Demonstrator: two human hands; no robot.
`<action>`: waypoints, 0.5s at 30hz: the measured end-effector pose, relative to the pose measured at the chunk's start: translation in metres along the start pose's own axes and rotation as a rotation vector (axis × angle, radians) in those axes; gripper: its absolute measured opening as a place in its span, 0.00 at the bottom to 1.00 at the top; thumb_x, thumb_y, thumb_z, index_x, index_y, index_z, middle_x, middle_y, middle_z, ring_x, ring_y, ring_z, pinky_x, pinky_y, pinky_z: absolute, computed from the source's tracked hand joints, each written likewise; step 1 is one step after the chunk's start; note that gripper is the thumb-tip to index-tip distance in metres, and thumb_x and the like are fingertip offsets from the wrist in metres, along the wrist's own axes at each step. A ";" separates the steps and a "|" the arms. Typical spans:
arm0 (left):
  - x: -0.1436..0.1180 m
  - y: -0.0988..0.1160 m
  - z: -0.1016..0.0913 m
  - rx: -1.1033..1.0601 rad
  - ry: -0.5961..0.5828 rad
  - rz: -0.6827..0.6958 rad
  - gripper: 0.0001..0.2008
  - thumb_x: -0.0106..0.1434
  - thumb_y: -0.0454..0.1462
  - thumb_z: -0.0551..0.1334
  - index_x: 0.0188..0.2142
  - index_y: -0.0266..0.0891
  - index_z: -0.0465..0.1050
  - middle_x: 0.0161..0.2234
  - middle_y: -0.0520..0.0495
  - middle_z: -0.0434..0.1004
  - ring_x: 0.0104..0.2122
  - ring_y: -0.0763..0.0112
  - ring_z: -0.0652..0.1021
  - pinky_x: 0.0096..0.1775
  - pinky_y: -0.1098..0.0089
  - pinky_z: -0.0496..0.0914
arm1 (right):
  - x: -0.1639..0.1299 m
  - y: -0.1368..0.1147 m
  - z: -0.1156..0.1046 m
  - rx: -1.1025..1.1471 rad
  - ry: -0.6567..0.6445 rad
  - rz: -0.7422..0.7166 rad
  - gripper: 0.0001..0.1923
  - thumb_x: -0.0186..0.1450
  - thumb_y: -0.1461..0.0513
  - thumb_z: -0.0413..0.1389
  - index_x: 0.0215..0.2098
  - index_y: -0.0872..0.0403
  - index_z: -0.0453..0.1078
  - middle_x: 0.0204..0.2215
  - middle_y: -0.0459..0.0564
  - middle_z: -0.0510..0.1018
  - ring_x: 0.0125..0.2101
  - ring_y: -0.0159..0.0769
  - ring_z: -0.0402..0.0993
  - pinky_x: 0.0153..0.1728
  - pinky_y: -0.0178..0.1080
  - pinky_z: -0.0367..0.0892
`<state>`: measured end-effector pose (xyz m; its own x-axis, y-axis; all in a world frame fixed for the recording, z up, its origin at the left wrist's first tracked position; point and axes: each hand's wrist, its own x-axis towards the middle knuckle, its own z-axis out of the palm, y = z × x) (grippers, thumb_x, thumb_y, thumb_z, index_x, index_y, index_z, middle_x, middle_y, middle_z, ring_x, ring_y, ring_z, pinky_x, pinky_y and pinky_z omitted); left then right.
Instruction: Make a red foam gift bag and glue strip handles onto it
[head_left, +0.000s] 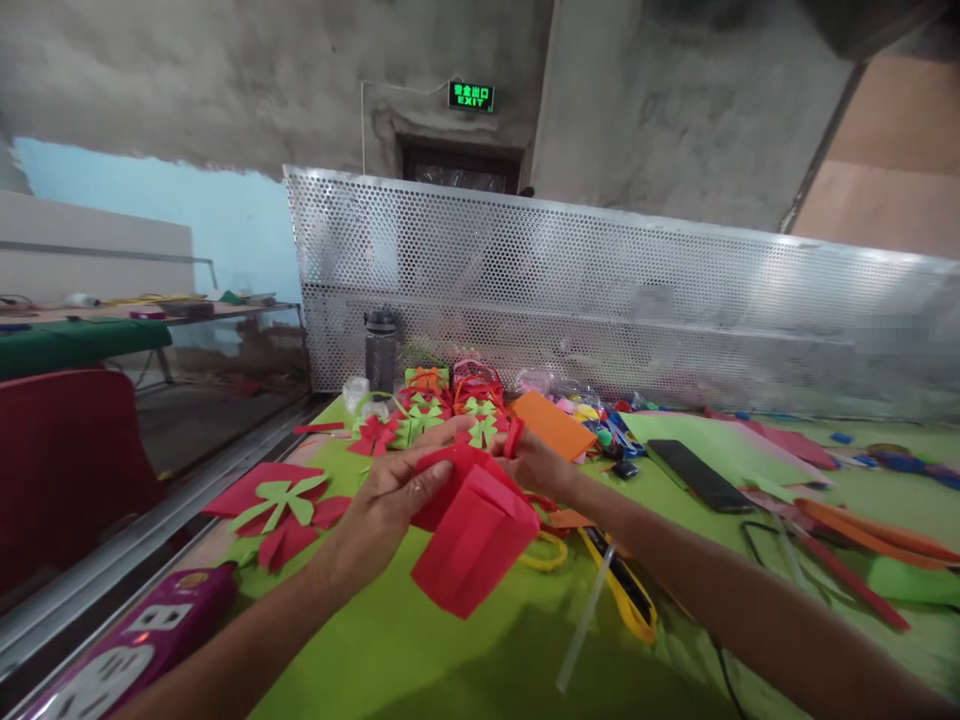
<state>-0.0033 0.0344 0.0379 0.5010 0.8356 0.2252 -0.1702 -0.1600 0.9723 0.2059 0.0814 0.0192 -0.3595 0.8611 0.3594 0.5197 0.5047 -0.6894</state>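
Note:
My left hand (394, 497) is closed on a folded piece of red paper (476, 535), thumb on the near side. Its lower part hangs as a creased, boxy panel above the green tabletop (405, 640). Behind the paper's upper right edge my right hand (536, 462) is closed around what look like red-handled scissors (514, 437); no blades show, and the fingers are partly hidden. To the left of my left hand lie red paper shapes (289, 545) with a light green paper cutout (277, 503) on top. Red paper baskets (480, 385) with green cutouts stand beyond my hands.
A purple power strip (161, 620) lies at the near left edge. A dark bottle (381, 350) stands at the back by a perforated metal screen (480, 240). Orange paper (553, 425), a black phone (701, 475) and a yellow-black cutter (622, 590) lie to the right.

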 end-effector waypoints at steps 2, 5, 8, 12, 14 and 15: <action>0.001 0.001 0.001 -0.011 -0.020 -0.013 0.18 0.60 0.45 0.60 0.47 0.42 0.73 0.37 0.43 0.79 0.27 0.68 0.76 0.30 0.71 0.69 | 0.001 -0.002 -0.012 0.136 0.019 -0.007 0.14 0.58 0.54 0.55 0.22 0.55 0.64 0.15 0.42 0.69 0.17 0.28 0.66 0.20 0.31 0.63; 0.001 0.002 0.004 0.065 -0.104 -0.033 0.17 0.60 0.47 0.59 0.44 0.42 0.75 0.45 0.41 0.75 0.28 0.66 0.77 0.32 0.68 0.69 | -0.001 -0.013 -0.033 0.318 0.074 -0.043 0.16 0.57 0.51 0.56 0.23 0.55 0.62 0.16 0.41 0.68 0.18 0.27 0.66 0.21 0.32 0.63; 0.001 0.001 0.006 0.154 -0.140 -0.026 0.16 0.60 0.48 0.58 0.39 0.42 0.78 0.49 0.40 0.73 0.34 0.61 0.77 0.35 0.66 0.69 | -0.006 -0.029 -0.050 0.467 0.083 -0.081 0.17 0.54 0.50 0.59 0.23 0.54 0.62 0.18 0.42 0.68 0.19 0.27 0.65 0.22 0.33 0.63; 0.000 -0.002 0.007 0.151 -0.129 -0.073 0.15 0.59 0.47 0.59 0.39 0.44 0.77 0.47 0.42 0.74 0.35 0.60 0.77 0.32 0.67 0.69 | -0.015 -0.042 -0.058 0.613 0.058 -0.105 0.18 0.53 0.50 0.60 0.22 0.54 0.61 0.19 0.41 0.67 0.17 0.26 0.64 0.19 0.32 0.61; 0.000 -0.004 0.008 0.143 -0.145 -0.085 0.13 0.58 0.46 0.61 0.37 0.42 0.78 0.45 0.44 0.74 0.33 0.64 0.76 0.31 0.70 0.68 | -0.020 -0.045 -0.059 0.659 0.058 -0.118 0.17 0.54 0.52 0.61 0.22 0.54 0.61 0.18 0.40 0.67 0.17 0.25 0.63 0.19 0.32 0.60; 0.000 -0.005 0.009 0.142 -0.161 -0.091 0.12 0.58 0.45 0.61 0.35 0.42 0.78 0.42 0.45 0.75 0.31 0.67 0.75 0.29 0.72 0.67 | -0.022 -0.046 -0.060 0.678 0.061 -0.126 0.17 0.54 0.52 0.61 0.22 0.54 0.61 0.18 0.40 0.67 0.17 0.25 0.63 0.19 0.32 0.60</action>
<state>0.0048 0.0303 0.0335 0.6395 0.7574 0.1321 -0.0025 -0.1698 0.9855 0.2369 0.0429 0.0804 -0.3306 0.8102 0.4841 -0.1300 0.4690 -0.8736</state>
